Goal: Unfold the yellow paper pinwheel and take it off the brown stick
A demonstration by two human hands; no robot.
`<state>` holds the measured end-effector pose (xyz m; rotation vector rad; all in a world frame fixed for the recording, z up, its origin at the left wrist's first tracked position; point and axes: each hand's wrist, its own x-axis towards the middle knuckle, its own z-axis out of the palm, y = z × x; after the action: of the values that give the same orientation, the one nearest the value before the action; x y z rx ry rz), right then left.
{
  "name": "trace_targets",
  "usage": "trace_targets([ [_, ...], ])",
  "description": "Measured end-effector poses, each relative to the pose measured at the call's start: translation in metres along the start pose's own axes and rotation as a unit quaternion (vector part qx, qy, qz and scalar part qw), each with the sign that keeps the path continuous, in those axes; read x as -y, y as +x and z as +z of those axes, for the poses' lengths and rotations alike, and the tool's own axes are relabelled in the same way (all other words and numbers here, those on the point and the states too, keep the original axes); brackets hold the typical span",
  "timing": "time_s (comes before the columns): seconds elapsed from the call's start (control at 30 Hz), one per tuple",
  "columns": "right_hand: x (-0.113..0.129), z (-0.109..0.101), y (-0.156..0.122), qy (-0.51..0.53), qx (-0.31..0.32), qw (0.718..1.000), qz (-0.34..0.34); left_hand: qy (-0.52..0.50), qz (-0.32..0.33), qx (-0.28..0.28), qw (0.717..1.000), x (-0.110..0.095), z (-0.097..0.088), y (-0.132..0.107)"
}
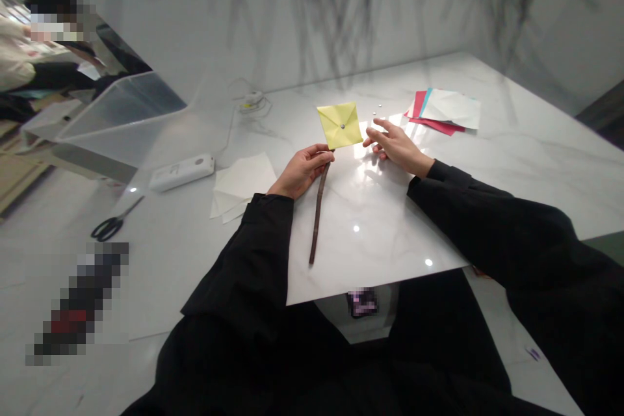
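Observation:
My left hand (303, 170) is closed round the upper end of a thin brown stick (318, 211), which slants down toward the table's front edge. At the top of the stick sits a square of folded yellow paper (341, 133), like a paper pinwheel, with a small silvery pin head (342, 126) at its middle. Just right of the yellow paper is my right hand (394, 146), its fingers apart and nothing visible in them. Two tiny pale bits (375, 114) lie on the table beyond its fingertips.
Red, blue and white paper sheets (448, 110) lie at the right back. Left of me are cream paper sheets (246, 183), a white oblong device (182, 172), black-handled scissors (108, 227) and a clear plastic bin (121, 110). Another person (43, 45) sits at far left. A wall borders the table (390, 234).

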<state>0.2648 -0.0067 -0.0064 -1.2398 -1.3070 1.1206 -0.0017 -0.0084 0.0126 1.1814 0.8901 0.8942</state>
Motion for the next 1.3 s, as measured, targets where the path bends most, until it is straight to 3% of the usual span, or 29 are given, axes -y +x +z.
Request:
trace_targets([
  [0.17, 0.006, -0.001, -0.007, -0.085, 0.159, 0.984, 0.005, -0.005, 0.010, -0.008, 1.000, 0.003, -0.002, 0.002],
  [0.23, 0.009, 0.000, -0.010, -0.103, 0.178, 0.979, -0.005, -0.009, 0.014, -0.007, 1.000, 0.003, -0.002, 0.002],
  [0.6, 0.010, 0.001, -0.010, -0.097, 0.158, 0.983, 0.005, -0.004, 0.001, -0.013, 1.000, 0.002, -0.003, 0.002],
  [0.9, 0.012, 0.000, -0.007, -0.118, 0.015, 0.992, 0.031, -0.002, -0.004, -0.013, 1.000, 0.002, -0.005, 0.003],
  [1.07, 0.010, 0.003, -0.006, -0.087, 0.018, 0.995, 0.050, 0.013, -0.005, -0.014, 1.000, 0.003, -0.003, 0.002],
  [1.13, 0.013, 0.006, -0.011, -0.056, 0.057, 0.995, 0.067, 0.017, -0.003, -0.016, 1.000, 0.003, -0.003, 0.002],
  [1.2, 0.019, 0.011, -0.020, -0.030, 0.172, 0.982, 0.075, 0.015, -0.002, -0.018, 1.000, 0.003, -0.004, 0.002],
  [1.27, 0.025, 0.017, -0.028, -0.008, 0.301, 0.951, 0.068, 0.007, -0.001, -0.018, 1.000, 0.004, -0.005, 0.003],
  [1.3, 0.027, 0.020, -0.032, 0.002, 0.334, 0.941, 0.061, 0.004, -0.001, -0.017, 1.000, 0.005, -0.005, 0.003],
])
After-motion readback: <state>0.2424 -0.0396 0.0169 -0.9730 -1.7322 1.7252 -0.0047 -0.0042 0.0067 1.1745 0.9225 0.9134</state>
